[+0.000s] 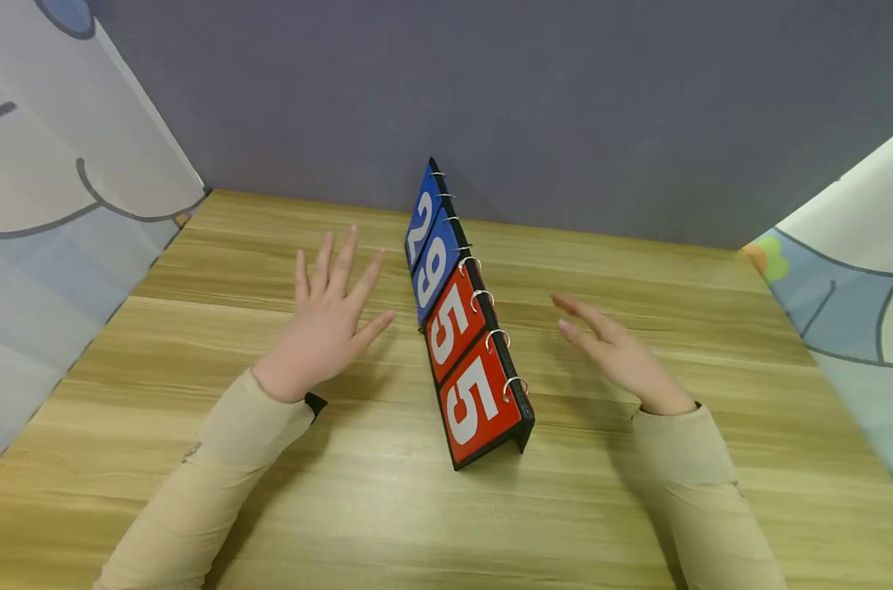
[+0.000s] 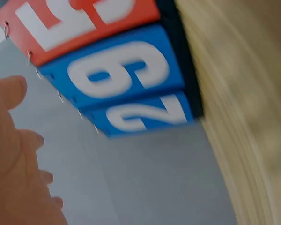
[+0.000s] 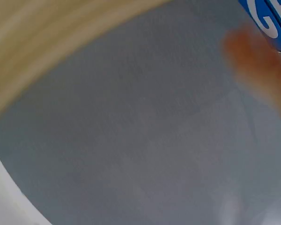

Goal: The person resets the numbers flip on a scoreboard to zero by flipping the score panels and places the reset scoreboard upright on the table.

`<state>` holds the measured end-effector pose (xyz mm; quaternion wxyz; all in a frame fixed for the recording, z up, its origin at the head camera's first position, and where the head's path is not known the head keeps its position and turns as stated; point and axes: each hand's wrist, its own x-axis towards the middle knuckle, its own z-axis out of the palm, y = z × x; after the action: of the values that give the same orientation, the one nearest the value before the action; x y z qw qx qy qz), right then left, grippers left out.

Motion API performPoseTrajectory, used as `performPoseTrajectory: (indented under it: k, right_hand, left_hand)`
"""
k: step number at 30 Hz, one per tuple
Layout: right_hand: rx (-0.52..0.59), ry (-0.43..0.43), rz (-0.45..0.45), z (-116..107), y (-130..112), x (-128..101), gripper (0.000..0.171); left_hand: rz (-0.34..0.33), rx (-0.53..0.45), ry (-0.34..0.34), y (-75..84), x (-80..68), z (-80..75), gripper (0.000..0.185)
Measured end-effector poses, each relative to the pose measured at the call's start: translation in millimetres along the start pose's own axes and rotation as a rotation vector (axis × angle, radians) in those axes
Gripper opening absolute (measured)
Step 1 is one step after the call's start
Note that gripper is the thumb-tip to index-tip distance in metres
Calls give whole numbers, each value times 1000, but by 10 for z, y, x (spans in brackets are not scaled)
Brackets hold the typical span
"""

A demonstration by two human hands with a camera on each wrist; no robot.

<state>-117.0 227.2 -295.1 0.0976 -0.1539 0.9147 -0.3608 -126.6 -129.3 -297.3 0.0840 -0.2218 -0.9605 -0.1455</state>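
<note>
One black tent-shaped scoreboard [image 1: 522, 403], silver rings [image 1: 517, 378] carrying blue cards [image 1: 433, 260] and red cards [image 1: 476, 401], standing between your empty, wide-splayed left hand [image 1: 324, 328] and empty, straight-fingered right hand [image 1: 627, 356].

Screened-off nook, probably indoors, room type unclear, wood-grain table [image 1: 358, 516], grey backing [image 1: 564, 115], cartoon-printed side sheets [image 1: 41, 172]

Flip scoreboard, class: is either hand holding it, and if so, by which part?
Nothing is held: in the head view, the left hand and right hand are on opposite sides of the flip scoreboard, both apart from it.
</note>
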Motion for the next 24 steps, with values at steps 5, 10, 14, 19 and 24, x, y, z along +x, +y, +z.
performPoseTrajectory:
  k: [5,10,14,19,24]
  right_hand:
    - [289,-310,49,80,51,67,49]
    - [405,-426,74,206,45,147,54]
    - [405,-439,70,291,27,181,56]
    - [395,-437,69,319,0,199,50]
    - [366,-440,73,279,1,177,48]
  left_hand:
    - [133,-120,38,238,275,33,66]
    - [233,-266,60,385,526,89,56]
    - [294,-324,61,436,654,128,49]
    - [321,-412,60,449,720,160,43]
    - [323,-455,48,472,750,155,40]
